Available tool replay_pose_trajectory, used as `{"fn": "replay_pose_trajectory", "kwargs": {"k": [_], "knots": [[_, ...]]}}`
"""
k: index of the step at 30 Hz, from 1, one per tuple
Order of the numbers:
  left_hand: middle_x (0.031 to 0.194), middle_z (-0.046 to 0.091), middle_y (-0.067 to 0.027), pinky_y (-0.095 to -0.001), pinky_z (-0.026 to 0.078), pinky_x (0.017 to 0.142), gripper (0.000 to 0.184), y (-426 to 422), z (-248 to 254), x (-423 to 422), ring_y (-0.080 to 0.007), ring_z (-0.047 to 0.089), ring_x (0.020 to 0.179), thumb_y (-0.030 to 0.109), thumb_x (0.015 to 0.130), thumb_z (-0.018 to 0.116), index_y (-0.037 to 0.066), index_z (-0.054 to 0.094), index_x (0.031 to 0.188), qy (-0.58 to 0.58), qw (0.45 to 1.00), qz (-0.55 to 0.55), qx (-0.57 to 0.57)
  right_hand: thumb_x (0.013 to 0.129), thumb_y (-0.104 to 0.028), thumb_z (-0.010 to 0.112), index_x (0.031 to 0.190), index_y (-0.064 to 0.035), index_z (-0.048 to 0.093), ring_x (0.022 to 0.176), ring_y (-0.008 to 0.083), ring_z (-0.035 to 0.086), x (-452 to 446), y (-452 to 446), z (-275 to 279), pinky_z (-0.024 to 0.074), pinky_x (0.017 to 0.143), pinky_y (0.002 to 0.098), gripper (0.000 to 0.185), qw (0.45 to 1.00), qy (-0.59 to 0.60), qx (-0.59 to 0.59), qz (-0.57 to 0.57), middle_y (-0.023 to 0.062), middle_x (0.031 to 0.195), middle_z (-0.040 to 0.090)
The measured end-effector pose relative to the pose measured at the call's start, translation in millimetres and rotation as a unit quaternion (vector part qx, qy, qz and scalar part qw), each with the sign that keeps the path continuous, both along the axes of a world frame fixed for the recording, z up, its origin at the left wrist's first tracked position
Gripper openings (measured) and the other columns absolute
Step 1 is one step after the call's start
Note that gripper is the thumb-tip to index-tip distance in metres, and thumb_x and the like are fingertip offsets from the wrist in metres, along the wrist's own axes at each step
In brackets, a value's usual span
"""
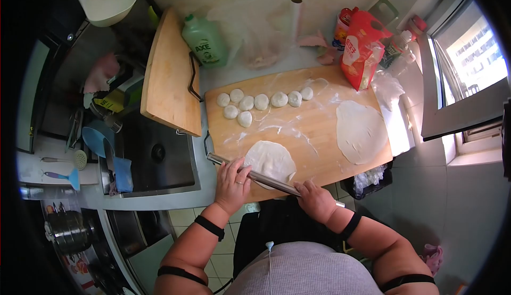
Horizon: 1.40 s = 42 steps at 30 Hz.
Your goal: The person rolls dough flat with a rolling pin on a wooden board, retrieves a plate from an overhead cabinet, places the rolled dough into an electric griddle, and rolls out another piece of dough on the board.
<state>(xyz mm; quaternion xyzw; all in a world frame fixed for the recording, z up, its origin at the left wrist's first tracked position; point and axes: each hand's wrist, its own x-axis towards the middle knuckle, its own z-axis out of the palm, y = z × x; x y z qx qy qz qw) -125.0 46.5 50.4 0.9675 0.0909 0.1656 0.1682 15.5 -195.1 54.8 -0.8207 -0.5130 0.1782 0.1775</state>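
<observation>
A metal rolling pin (274, 183) lies slantwise across the near edge of a round flattened dough sheet (270, 158). My left hand (232, 184), with a ring on one finger, rests its fingers over the pin's left part. Further right, my right hand (317, 202) is wrapped round the pin near its other end. Both hands are at the front edge of a floured wooden board (319, 164). A second, larger dough sheet (362, 133) is spread flat on the board's right side. Several small round dough pieces (261, 101) sit toward the back left.
Behind the board stand a red bag (363, 50) and a green AXE bottle (205, 40). Another wooden board (169, 77) with a black handle stands upright at the left, beside a sink (159, 170). An open window (471, 55) juts in at the right.
</observation>
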Motion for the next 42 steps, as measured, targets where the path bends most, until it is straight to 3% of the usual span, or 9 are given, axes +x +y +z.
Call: {"fn": "replay_pose_trajectory", "kwargs": {"k": [5,7,10,14,21,25,26,34,42], "knots": [[0.135,0.044,-0.0145,-0.0537,0.031,0.106,0.048,-28.8,-23.7,-10.1,-0.0324,0.045,0.123,0.022,0.079,0.068,0.006,0.052,0.122,0.008,0.998,-0.062,0.011,0.081,-0.016,0.062,0.117,-0.0069,0.055,0.078,0.0316,0.063,8.2,-15.4,5.0,0.0533,0.066,0.0397,0.038,0.997,0.024,-0.005,-0.073,0.0132,0.093,0.056],[0.148,0.032,-0.0146,-0.0515,0.020,0.112,0.066,-49.5,-27.5,0.6,-0.0297,0.029,0.138,0.040,0.082,0.064,0.005,0.045,0.135,0.175,0.980,-0.089,-0.007,0.080,-0.015,0.064,0.116,-0.0071,0.055,0.078,0.0331,0.062,16.0,-24.4,1.6,0.0531,0.066,0.0406,0.038,0.989,0.010,0.025,-0.146,0.0135,0.094,0.057],[0.155,0.022,-0.0138,-0.0492,0.007,0.115,0.082,-67.5,-40.3,20.7,-0.0272,0.013,0.145,0.057,0.083,0.056,0.006,0.035,0.144,0.226,0.964,-0.136,0.049,0.081,-0.013,0.062,0.116,-0.0065,0.054,0.079,0.0339,0.062,27.7,-29.8,8.5,0.0529,0.066,0.0411,0.037,0.985,0.001,0.036,-0.166,0.0140,0.094,0.058],[0.155,0.021,-0.0137,-0.0529,0.006,0.114,0.085,-94.3,-44.4,61.3,-0.0306,0.013,0.144,0.061,0.081,0.056,0.006,0.037,0.143,0.213,0.967,-0.140,0.027,0.081,-0.012,0.061,0.118,-0.0061,0.053,0.080,0.0346,0.062,30.3,-31.7,4.4,0.0529,0.065,0.0412,0.038,0.982,-0.015,0.053,-0.183,0.0146,0.094,0.057],[0.154,0.022,-0.0125,-0.0559,0.014,0.113,0.076,-113.3,-42.9,112.6,-0.0320,0.016,0.142,0.059,0.084,0.052,0.011,0.039,0.142,0.202,0.957,-0.202,0.044,0.081,-0.011,0.062,0.116,-0.0059,0.054,0.081,0.0349,0.062,29.3,-28.7,12.5,0.0526,0.066,0.0417,0.037,0.971,-0.021,0.047,-0.232,0.0146,0.093,0.057],[0.149,0.030,-0.0140,-0.0564,0.017,0.112,0.061,-86.2,-20.8,117.4,-0.0314,0.019,0.142,0.045,0.085,0.058,0.009,0.049,0.134,0.246,0.946,-0.210,-0.036,0.080,-0.008,0.062,0.115,-0.0063,0.055,0.079,0.0364,0.060,30.3,-35.2,14.4,0.0507,0.067,0.0429,0.036,0.967,-0.014,0.061,-0.247,0.0159,0.092,0.057],[0.146,0.034,-0.0151,-0.0559,0.019,0.111,0.056,-74.8,-47.4,101.5,-0.0320,0.024,0.140,0.039,0.084,0.061,0.007,0.053,0.128,0.130,0.976,-0.161,-0.063,0.080,-0.010,0.063,0.115,-0.0064,0.055,0.079,0.0353,0.061,30.9,-38.2,13.5,0.0516,0.066,0.0420,0.035,0.970,-0.020,0.062,-0.233,0.0150,0.092,0.057],[0.147,0.033,-0.0143,-0.0544,0.018,0.112,0.068,-31.3,-28.1,21.8,-0.0291,0.027,0.139,0.035,0.079,0.067,0.006,0.043,0.135,0.182,0.976,-0.118,0.007,0.081,-0.013,0.062,0.114,-0.0071,0.056,0.081,0.0319,0.061,28.4,-36.8,1.0,0.0523,0.068,0.0397,0.034,0.981,-0.007,0.021,-0.192,0.0125,0.092,0.057],[0.142,0.038,-0.0151,-0.0579,0.019,0.110,0.066,-33.8,1.7,-27.0,-0.0337,0.035,0.133,0.027,0.079,0.067,0.007,0.041,0.137,0.101,0.991,-0.058,-0.072,0.078,-0.013,0.058,0.114,-0.0120,0.058,0.092,0.0237,0.059,28.6,-18.9,-16.5,0.0485,0.080,0.0379,0.036,0.996,-0.084,0.004,0.030,0.0050,0.092,0.057]]}}
